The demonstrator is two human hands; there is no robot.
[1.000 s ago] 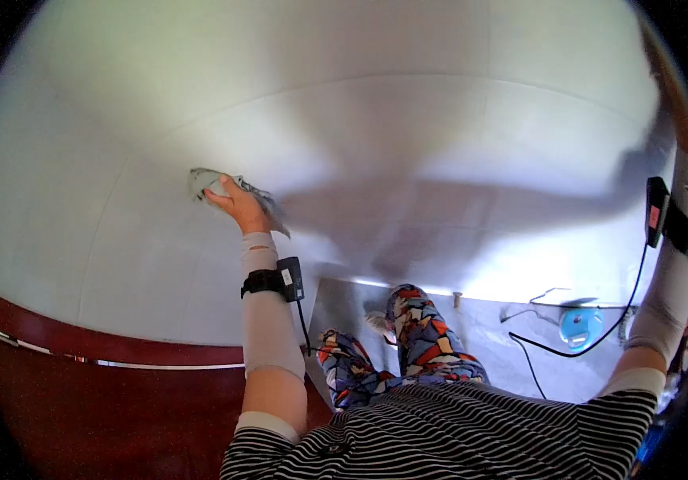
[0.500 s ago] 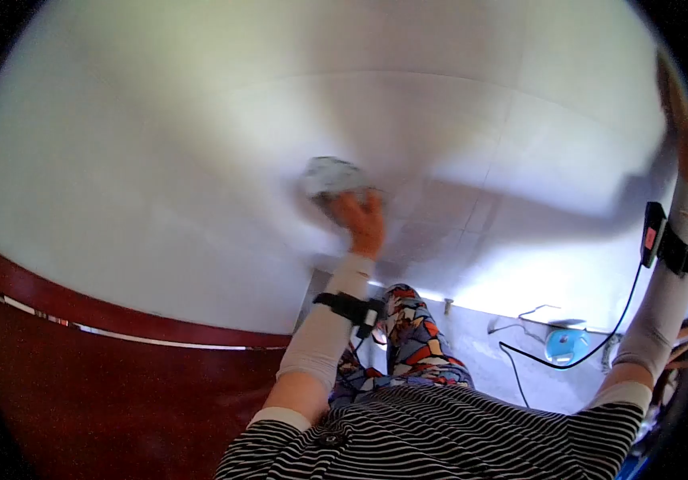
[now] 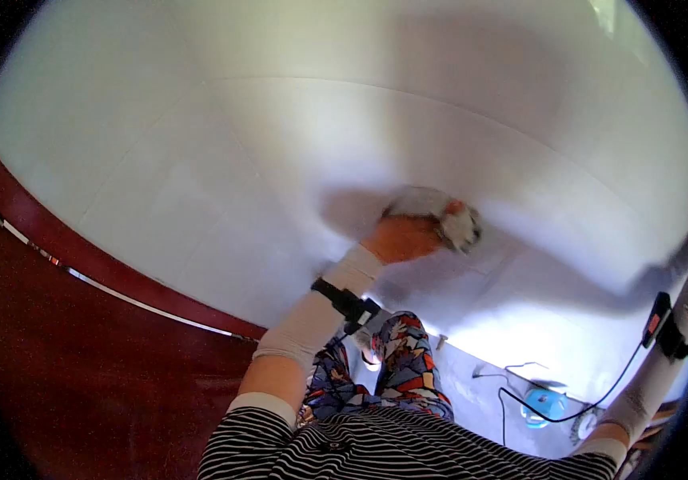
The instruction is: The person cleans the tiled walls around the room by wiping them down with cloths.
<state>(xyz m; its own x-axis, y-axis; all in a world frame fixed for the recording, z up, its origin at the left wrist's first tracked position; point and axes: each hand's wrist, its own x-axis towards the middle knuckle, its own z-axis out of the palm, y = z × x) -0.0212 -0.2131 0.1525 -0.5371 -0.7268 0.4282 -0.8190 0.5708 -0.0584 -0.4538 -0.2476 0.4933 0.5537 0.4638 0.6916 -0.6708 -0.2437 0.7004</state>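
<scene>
My left hand (image 3: 404, 238) is closed over a crumpled grey-white cloth (image 3: 422, 202) and presses it to the pale wall (image 3: 280, 144). The cloth sticks out above the fingers and to their right, and motion blurs it a little. Down at the right edge runs my right forearm (image 3: 646, 384) in a light sleeve. A black strap and a small black device (image 3: 656, 318) are on that forearm. Past its wrist the dark picture edge hides my right hand.
A dark red surface (image 3: 96, 368) with a pale strip along it fills the lower left. On the grey floor at lower right sits a light-blue object (image 3: 544, 406) beside a round whitish thing (image 3: 584, 424). A black cable (image 3: 564, 419) hangs from the device.
My left hand and the cloth have swept to the right across the wall. The view has shifted too, and my right hand, partly visible before at the right edge, no longer shows.
</scene>
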